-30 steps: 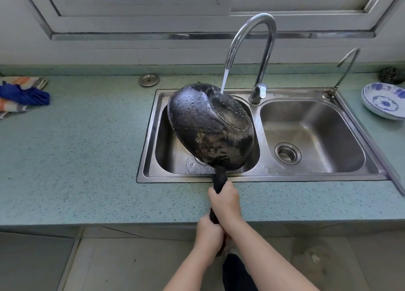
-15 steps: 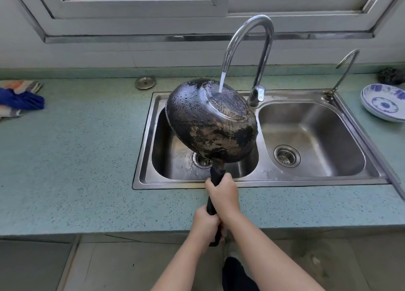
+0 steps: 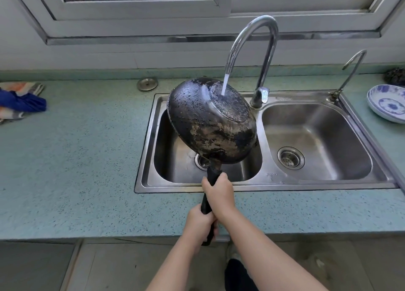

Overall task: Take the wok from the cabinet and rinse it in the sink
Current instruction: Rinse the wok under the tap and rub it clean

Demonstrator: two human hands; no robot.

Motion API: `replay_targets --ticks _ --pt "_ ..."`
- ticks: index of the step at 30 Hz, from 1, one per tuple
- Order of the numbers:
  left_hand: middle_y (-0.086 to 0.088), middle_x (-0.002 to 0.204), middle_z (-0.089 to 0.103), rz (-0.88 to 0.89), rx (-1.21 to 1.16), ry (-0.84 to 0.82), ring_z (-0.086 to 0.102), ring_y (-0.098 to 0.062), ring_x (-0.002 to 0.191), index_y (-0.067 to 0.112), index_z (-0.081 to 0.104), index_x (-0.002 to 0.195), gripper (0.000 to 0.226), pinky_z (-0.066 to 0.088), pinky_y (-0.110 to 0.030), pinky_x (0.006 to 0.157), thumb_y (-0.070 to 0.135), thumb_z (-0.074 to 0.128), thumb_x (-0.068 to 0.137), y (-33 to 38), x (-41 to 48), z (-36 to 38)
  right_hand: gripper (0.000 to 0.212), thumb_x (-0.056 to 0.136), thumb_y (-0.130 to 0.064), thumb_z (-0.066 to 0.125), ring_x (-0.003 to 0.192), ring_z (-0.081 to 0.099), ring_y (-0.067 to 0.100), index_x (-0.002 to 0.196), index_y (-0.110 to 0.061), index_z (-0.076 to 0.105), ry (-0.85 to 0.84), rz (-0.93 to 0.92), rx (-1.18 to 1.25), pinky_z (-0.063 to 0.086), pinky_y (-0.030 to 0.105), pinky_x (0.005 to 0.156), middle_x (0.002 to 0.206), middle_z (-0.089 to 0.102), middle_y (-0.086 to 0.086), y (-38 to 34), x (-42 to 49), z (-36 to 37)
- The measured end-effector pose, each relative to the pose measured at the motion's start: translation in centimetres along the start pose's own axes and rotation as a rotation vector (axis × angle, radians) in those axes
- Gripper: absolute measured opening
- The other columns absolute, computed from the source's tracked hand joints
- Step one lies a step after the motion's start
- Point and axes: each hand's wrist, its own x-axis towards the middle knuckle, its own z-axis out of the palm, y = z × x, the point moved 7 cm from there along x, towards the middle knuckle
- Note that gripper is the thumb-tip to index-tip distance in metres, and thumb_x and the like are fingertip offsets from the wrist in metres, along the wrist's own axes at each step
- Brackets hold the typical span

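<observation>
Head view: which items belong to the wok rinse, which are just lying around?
In use: blackened round metal wok, tall chrome gooseneck tap, stainless steel double sink, left hand, right hand.
Idle: blue-and-white patterned dish, blue cloth, round steel sink plug, small chrome side tap.

wok (image 3: 210,124) underside: blackened metal, patchy/worn, wet. sink (image 3: 315,135) + faucet (image 3: 260,49): brushed/glossy steel. countertop (image 3: 76,159): speckled matt stone. Cloth (image 3: 19,102) far left, glazed bowl (image 3: 388,104) right edge.

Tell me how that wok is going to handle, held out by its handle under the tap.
Probably heavy and front-weighted: both the left hand and right hand grip the handle, with the wok hanging well beyond them. Likely rigid: the tilted bowl shows no sag. Possibly slippery, since water runs over its beaded underside.
</observation>
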Motion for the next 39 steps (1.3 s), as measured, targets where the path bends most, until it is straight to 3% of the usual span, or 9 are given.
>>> replay_targets --ticks 4,12,15,25,28,39 --pt "-0.005 0.045 0.049 -0.004 0.017 0.005 0.043 -0.016 0.033 0.009 0.048 0.063 0.016 0.035 -0.023 0.038 0.017 0.058 0.073 0.1 0.1 0.0 0.023 0.089 -0.025 0.056 0.076 0.05 0.021 0.09 -0.006 0.043 0.002 0.011 0.004 0.034 0.025 0.061 0.085 0.053 0.006 -0.1 0.0 0.0" --pt "-0.004 0.046 0.048 -0.014 0.003 -0.009 0.042 -0.013 0.032 0.009 0.046 0.062 0.025 0.035 -0.022 0.04 0.004 0.052 0.086 0.5 -0.4 0.2 0.021 0.088 -0.024 0.056 0.074 0.05 0.021 0.09 -0.006 0.044 0.001 0.006 -0.011 0.032 0.022 0.048 0.083 0.054 0.005 -0.3 0.0 0.1" --pt "-0.004 0.044 0.047 0.0 0.014 -0.001 0.042 -0.013 0.031 0.01 0.046 0.062 0.026 0.035 -0.023 0.04 0.005 0.053 0.086 0.6 -0.5 0.2 0.021 0.088 -0.023 0.056 0.074 0.051 0.021 0.09 -0.006 0.044 0.007 0.018 -0.003 0.034 0.026 0.056 0.083 0.054 0.006 -0.2 0.0 0.0" --pt "-0.005 0.048 0.048 -0.025 0.021 -0.01 0.043 -0.014 0.033 0.009 0.046 0.062 0.026 0.036 -0.024 0.041 0.009 0.052 0.088 1.0 -1.0 0.3 0.021 0.088 -0.023 0.055 0.074 0.05 0.021 0.092 -0.005 0.046 0.016 0.023 -0.014 0.033 0.026 0.054 0.085 0.055 0.007 -0.2 0.0 -0.1" --pt "-0.004 0.047 0.048 -0.038 -0.007 -0.027 0.043 -0.013 0.034 0.009 0.046 0.064 0.025 0.035 -0.023 0.04 0.01 0.052 0.088 1.1 -1.1 0.4 0.027 0.089 -0.025 0.055 0.076 0.05 0.021 0.1 -0.001 0.049 0.027 0.016 -0.049 0.035 0.025 0.063 0.087 0.054 0.007 -0.4 0.0 -0.1" --pt "-0.001 0.042 0.047 -0.071 -0.083 -0.052 0.042 -0.012 0.033 0.01 0.044 0.067 0.022 0.031 -0.018 0.039 0.004 0.048 0.088 1.0 -1.2 1.8 0.022 0.089 -0.025 0.054 0.076 0.051 0.023 0.089 -0.007 0.043 0.021 -0.049 -0.069 0.037 0.027 0.064 0.084 0.055 0.007 -0.7 0.0 -1.1"
